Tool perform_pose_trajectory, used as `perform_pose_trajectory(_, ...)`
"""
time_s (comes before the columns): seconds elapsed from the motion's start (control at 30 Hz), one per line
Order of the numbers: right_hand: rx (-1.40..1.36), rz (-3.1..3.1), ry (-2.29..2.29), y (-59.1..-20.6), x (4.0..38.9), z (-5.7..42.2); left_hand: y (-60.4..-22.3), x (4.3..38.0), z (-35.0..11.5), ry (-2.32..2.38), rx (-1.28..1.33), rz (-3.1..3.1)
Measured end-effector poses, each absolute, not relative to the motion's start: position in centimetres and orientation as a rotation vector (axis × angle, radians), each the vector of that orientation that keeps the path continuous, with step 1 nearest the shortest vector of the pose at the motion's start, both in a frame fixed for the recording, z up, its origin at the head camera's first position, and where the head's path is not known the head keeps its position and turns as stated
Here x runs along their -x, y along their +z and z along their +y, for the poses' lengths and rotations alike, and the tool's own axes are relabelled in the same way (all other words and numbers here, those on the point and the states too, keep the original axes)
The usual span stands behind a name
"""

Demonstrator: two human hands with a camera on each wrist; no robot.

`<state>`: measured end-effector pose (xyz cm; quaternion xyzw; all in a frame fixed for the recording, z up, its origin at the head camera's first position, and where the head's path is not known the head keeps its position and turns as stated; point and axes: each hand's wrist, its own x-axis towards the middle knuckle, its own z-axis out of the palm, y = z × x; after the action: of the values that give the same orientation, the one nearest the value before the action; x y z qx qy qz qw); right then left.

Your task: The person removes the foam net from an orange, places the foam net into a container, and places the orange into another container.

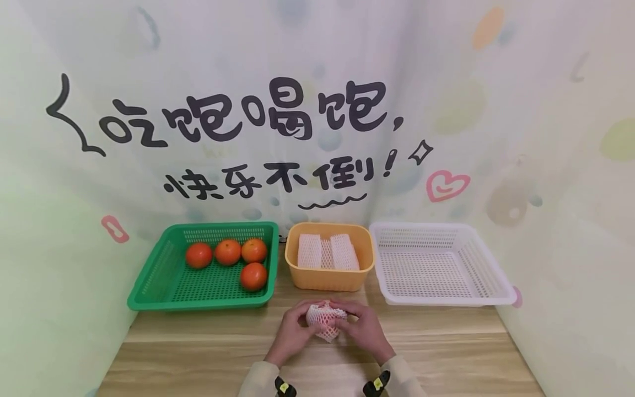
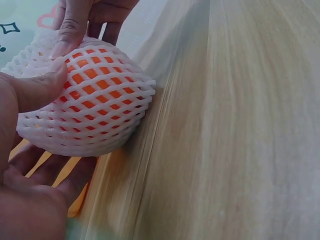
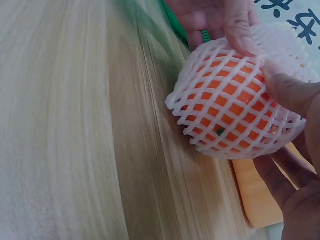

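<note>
A tomato (image 3: 227, 107) sits inside a white foam net sleeve (image 2: 100, 100), its red skin showing through the mesh. Both hands hold it close over the table, in front of the yellow box. My left hand (image 1: 295, 331) grips one side, thumb on the net and fingers curled beneath. On the opposite side my right hand (image 1: 364, 328) grips the sleeve the same way. The two thumbs lie near each other on the net in both wrist views. Loose netting extends past the thumbs on the side away from me.
A green basket (image 1: 198, 303) with several tomatoes (image 1: 228, 252) stands at the back left. The yellow box (image 1: 327, 280) in the middle holds foam net sleeves (image 1: 310, 251). A white basket (image 1: 421, 275) is at the back right, against the printed curtain (image 1: 317, 55). Wooden table (image 1: 446, 353) lies below.
</note>
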<state>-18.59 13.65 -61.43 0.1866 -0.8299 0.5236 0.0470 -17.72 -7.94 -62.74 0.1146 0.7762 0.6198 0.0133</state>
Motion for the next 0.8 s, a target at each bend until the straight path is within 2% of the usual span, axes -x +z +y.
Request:
perform_pose_trajectory(0.47,-0.589,-2.345,1.489,-61.0,18.6,13.2,-62.1,17.9,-7.2,1.979,-0.309,2.496)
perform_pose_trajectory(0.8,-0.587,-2.668,1.655,-61.0,18.5,14.2,-62.1,17.6,-7.8,1.857,-0.348,2.455)
